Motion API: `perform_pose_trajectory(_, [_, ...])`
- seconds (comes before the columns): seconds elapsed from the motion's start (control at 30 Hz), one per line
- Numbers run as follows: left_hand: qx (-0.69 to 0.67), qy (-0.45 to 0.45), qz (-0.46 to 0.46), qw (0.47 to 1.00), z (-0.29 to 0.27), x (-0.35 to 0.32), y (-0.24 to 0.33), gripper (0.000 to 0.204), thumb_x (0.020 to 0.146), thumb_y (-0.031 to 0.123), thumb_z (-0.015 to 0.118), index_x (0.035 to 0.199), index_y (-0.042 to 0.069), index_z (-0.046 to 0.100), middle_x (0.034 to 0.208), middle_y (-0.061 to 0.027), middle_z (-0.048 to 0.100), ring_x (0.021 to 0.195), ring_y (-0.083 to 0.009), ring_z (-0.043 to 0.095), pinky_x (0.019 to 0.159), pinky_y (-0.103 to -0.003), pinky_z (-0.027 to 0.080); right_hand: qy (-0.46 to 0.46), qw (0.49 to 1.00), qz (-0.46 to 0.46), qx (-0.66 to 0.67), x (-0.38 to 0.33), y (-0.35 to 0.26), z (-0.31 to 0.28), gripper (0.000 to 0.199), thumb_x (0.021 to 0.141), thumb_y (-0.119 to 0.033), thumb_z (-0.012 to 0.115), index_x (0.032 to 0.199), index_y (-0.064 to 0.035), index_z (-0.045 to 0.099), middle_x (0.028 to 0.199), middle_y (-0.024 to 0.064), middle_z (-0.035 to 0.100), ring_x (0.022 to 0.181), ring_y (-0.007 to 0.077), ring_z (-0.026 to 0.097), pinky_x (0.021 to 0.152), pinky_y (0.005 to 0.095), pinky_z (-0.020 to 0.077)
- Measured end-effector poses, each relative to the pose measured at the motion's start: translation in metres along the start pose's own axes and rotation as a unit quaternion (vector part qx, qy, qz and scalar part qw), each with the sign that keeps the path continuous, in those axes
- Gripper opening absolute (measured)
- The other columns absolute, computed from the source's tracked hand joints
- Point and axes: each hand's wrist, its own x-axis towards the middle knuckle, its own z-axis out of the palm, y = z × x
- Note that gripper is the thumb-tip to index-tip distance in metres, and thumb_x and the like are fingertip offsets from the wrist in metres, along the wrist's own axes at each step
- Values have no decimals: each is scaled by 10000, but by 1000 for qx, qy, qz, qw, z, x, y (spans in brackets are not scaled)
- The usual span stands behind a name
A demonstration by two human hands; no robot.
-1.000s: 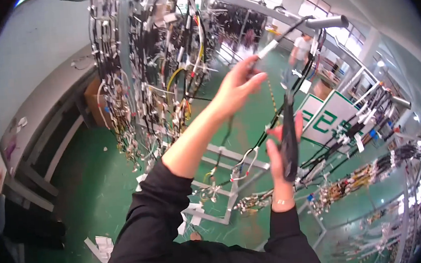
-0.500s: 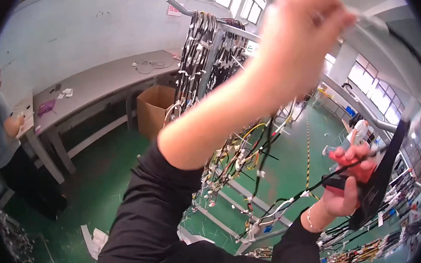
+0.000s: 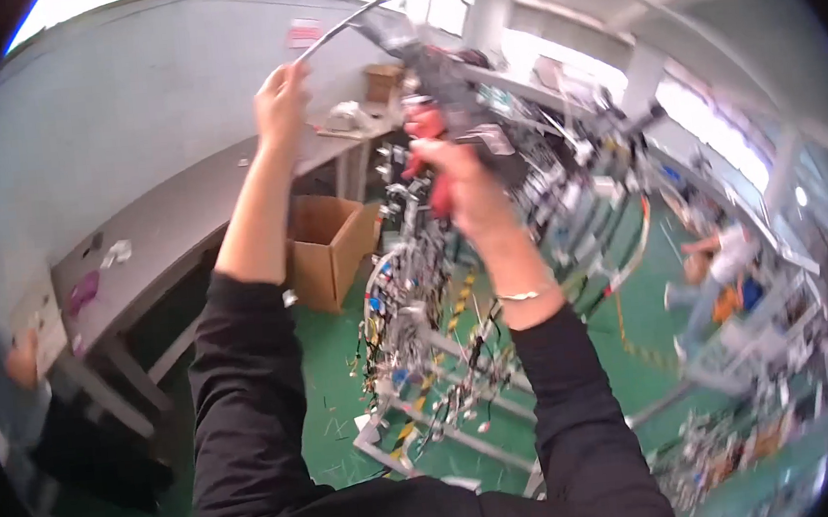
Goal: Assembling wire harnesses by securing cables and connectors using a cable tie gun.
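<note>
My left hand [image 3: 281, 108] is raised, its fingers closed on the lower end of a thin grey strip [image 3: 333, 33]. The strip slants up to the right, and its far end comes near the top of a black tool with red grips [image 3: 424, 118]. My right hand [image 3: 465, 183] is wrapped round the tool's red handle. Motion blurs the tool, so its exact kind cannot be made out. Whether the strip touches it cannot be told. Bundled wire harnesses [image 3: 417, 288] hang on a metal rack just beyond and below my right hand.
Behind my left arm stand an open cardboard box [image 3: 324, 261] and a long grey table [image 3: 169, 216] along the wall. One person [image 3: 10, 363] is at the left edge, another [image 3: 729, 256] at the right. A metal rack frame [image 3: 451, 349] stands on the green floor ahead.
The view has turned to the right. My left hand has gone from high right to the upper left, holding the strip. My right hand and the tool have come up toward the middle.
</note>
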Motion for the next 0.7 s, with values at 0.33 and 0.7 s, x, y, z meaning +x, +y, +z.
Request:
perform_pose_trajectory(0.33, [297,213,352,862,29,-101,4,213,922,103,613,1112,41,685,845,-112,655,874,-295,605,869,-392,479,105,814,-169,-546,-235,37,-28,386,775,73,716,1128,26,569,984,160,632,856,243,651,699,321,532])
perform_pose_trajectory(0.7, [-264,-391,-195,860,200,-190,55,322,992,292,614,1158,24,682,885,-17,652,786,-84,573,706,-259,483,257,882,16,-396,-235,-115,-48,417,858,16,683,1256,3,559,1047,51,628,946,124,609,836,283,527])
